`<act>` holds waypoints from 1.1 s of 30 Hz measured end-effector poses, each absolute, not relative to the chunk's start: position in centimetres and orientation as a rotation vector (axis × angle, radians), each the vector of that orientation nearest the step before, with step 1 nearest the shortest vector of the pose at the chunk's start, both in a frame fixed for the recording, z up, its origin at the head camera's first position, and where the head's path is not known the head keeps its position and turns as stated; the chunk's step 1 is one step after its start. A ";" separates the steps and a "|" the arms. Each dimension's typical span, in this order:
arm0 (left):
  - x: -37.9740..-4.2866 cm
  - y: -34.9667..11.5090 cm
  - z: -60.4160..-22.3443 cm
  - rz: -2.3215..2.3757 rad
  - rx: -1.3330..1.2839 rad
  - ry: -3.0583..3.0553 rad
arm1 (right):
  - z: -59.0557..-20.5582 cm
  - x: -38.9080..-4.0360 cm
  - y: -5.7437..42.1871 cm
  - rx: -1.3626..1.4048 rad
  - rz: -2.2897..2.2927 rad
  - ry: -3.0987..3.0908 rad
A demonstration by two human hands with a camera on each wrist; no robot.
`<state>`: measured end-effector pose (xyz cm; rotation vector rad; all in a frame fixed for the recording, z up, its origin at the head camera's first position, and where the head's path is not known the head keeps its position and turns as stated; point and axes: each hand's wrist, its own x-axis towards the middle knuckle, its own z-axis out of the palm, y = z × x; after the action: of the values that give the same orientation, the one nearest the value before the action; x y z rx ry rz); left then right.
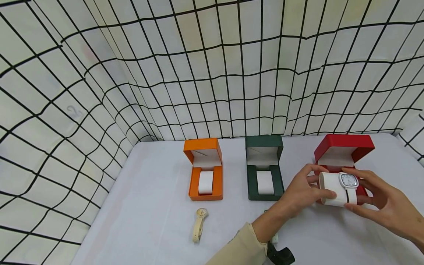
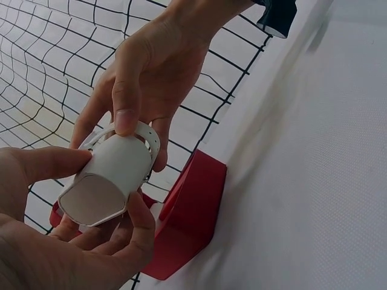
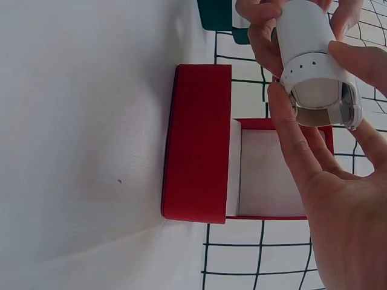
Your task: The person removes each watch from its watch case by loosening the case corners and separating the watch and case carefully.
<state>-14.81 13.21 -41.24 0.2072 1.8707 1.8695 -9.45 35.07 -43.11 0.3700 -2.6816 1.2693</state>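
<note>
My left hand (image 1: 303,187) holds a white watch pillow (image 1: 329,186) by its sides, above the red box (image 1: 344,145). A white watch (image 1: 349,180) with a squarish face and white strap loops around the pillow's right end. My right hand (image 1: 385,198) pinches the watch between fingers and thumb. In the right wrist view, part of the strap (image 3: 317,67) extends past the pillow's end. The left wrist view shows the pillow's flat bare end (image 2: 92,200) toward my left palm. The red box stands open; the hands hide much of its base.
An open orange box (image 1: 206,195) and an open green box (image 1: 266,195) each contain a white pillow. A cream watch (image 1: 199,224) lies in front of the orange box. Another small item (image 1: 275,238) is mostly hidden by my left forearm. Black wire mesh (image 1: 243,77) borders the white table.
</note>
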 end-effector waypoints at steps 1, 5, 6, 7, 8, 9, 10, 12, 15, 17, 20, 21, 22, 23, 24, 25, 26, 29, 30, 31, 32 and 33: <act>-14.8 13.2 -41.3 1.874 0.211 1.861 | -43.1 -9.4 35.1 0.364 1.279 -2.685; -14.8 13.2 -41.4 1.888 0.226 1.823 | -43.3 -9.4 35.2 0.319 1.298 -2.701; -14.8 13.2 -41.4 1.890 0.229 1.817 | -43.3 -9.4 35.3 0.303 1.298 -2.701; -14.8 13.2 -41.4 1.891 0.230 1.815 | -43.3 -9.4 35.3 0.284 1.295 -2.702; -14.8 13.2 -41.4 1.892 0.233 1.814 | -43.3 -9.4 35.3 0.274 1.295 -2.692; -14.8 13.2 -41.4 1.895 0.236 1.811 | -43.3 -9.4 35.3 0.269 1.293 -2.678; -14.8 13.2 -41.4 1.897 0.238 1.809 | -43.2 -9.4 35.2 0.259 1.294 -2.667; -14.8 13.2 -41.4 1.897 0.237 1.815 | -43.1 -9.3 35.1 0.243 1.301 -2.640; -14.8 13.1 -41.4 1.899 0.227 1.822 | -43.0 -9.2 35.1 0.211 1.322 -2.609; -14.8 13.1 -41.4 1.896 0.216 1.837 | -43.1 -9.3 35.1 0.170 1.333 -2.600; -14.7 13.1 -41.4 1.896 0.206 1.852 | -43.2 -9.2 35.3 0.077 1.333 -2.624; -14.7 13.1 -41.4 1.898 0.204 1.853 | -43.3 -9.2 35.3 0.038 1.327 -2.638; -14.7 13.0 -41.4 1.899 0.202 1.855 | -43.3 -9.1 35.4 -0.002 1.316 -2.655; -14.7 13.0 -41.4 1.902 0.202 1.854 | -43.4 -9.1 35.4 -0.042 1.299 -2.677; -14.7 13.0 -41.4 1.905 0.202 1.851 | -43.4 -9.0 35.4 -0.075 1.292 -2.698; -14.8 12.9 -41.4 1.909 0.203 1.848 | -43.5 -8.9 35.4 -0.103 1.285 -2.718; -14.8 12.8 -41.4 1.913 0.203 1.842 | -43.5 -8.9 35.5 -0.132 1.269 -2.736; -14.8 12.8 -41.4 1.917 0.209 1.839 | -43.6 -8.9 35.7 -0.164 1.223 -2.786; -14.8 12.7 -41.4 1.918 0.211 1.838 | -43.7 -8.9 35.8 -0.164 1.217 -2.797; -14.8 12.7 -41.4 1.918 0.214 1.836 | -43.8 -8.8 35.9 -0.162 1.209 -2.800; -14.8 12.7 -41.4 1.919 0.216 1.834 | -43.8 -8.8 36.0 -0.155 1.207 -2.796; -14.8 12.7 -41.4 1.920 0.220 1.832 | -43.9 -8.8 36.1 -0.143 1.218 -2.790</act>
<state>-14.78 12.69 -41.40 0.2195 1.8322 1.9197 -8.79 36.07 -43.86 -0.1428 -2.7903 1.2180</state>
